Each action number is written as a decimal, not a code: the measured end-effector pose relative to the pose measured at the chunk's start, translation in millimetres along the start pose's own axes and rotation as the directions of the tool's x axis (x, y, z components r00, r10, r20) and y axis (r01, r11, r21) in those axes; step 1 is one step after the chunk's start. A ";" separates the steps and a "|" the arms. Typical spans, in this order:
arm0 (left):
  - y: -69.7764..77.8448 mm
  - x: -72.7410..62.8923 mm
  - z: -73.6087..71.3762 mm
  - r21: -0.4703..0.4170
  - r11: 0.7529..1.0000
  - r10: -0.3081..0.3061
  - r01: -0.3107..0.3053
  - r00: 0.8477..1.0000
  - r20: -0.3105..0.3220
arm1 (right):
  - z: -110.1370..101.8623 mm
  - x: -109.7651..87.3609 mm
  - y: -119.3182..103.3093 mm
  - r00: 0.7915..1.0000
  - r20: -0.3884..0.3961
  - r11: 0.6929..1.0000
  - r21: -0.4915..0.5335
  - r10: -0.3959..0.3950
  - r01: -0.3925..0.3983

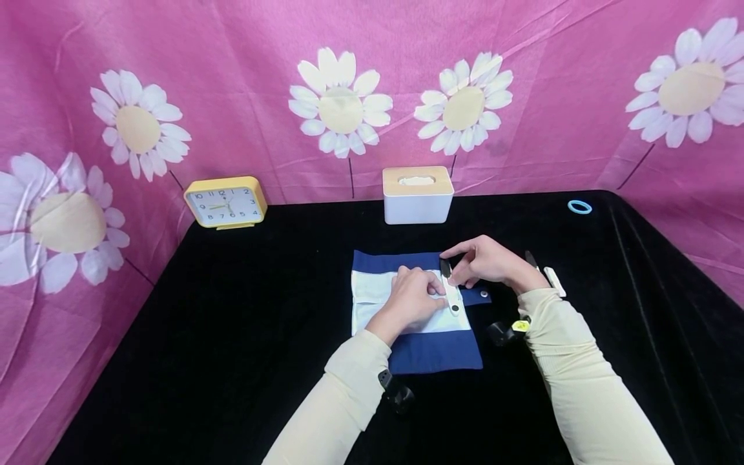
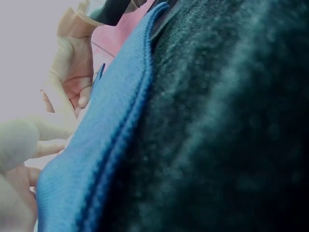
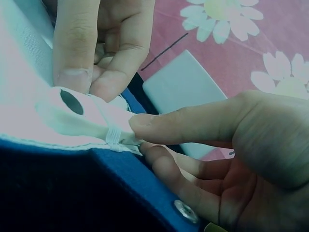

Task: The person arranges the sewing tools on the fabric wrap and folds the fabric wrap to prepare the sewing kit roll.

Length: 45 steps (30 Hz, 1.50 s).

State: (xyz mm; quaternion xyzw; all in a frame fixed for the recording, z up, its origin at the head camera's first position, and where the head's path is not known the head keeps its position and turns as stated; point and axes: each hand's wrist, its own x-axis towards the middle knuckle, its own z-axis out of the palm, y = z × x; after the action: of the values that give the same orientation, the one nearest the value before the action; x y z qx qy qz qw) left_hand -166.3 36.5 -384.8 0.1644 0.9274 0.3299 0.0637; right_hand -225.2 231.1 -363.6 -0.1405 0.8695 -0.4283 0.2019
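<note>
A blue cloth roll (image 1: 436, 353) with a white inner panel (image 1: 369, 282) lies spread on the black table. Along its right side sits a slim utensil with a white handle (image 3: 72, 113) and a dark far end (image 1: 445, 267). A thin white elastic band (image 3: 113, 134) crosses that handle, which has a dark oval near its end. My right hand (image 1: 489, 260) pinches the handle between thumb and fingers just past the band. My left hand (image 1: 414, 294) rests over the panel, thumb and index fingertip (image 3: 108, 87) pinching at the band's other side.
Beside the right forearm lie another white piece (image 1: 555, 282) and a dark piece (image 1: 531, 259). A tissue box (image 1: 417, 205) and a yellow clock (image 1: 227, 203) stand at the back, with a blue ring (image 1: 579, 206) far right. A snap strap (image 1: 473, 296) sticks out from the roll.
</note>
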 end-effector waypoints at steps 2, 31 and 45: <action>-0.1 0.1 0.1 -0.003 1.000 0.001 -0.001 1.000 -0.001 | -0.2 0.0 1.1 1.000 0.005 1.000 0.005 -0.009 0.009; -1.7 -0.3 0.6 -0.031 1.000 0.000 0.000 1.000 -0.004 | -2.1 -4.1 -1.9 0.999 0.039 0.997 -0.076 -0.022 0.025; -1.1 -0.6 -0.5 -0.029 1.000 -0.001 0.001 1.000 0.008 | -0.4 -1.5 -0.6 0.999 0.054 0.996 -0.088 0.005 0.000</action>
State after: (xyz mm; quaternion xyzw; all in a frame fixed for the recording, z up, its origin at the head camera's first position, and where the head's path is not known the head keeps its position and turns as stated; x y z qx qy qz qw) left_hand -166.1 35.2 -385.0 0.1645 0.9224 0.3423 0.0701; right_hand -224.1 231.6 -362.5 -0.1596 0.8819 -0.3855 0.2196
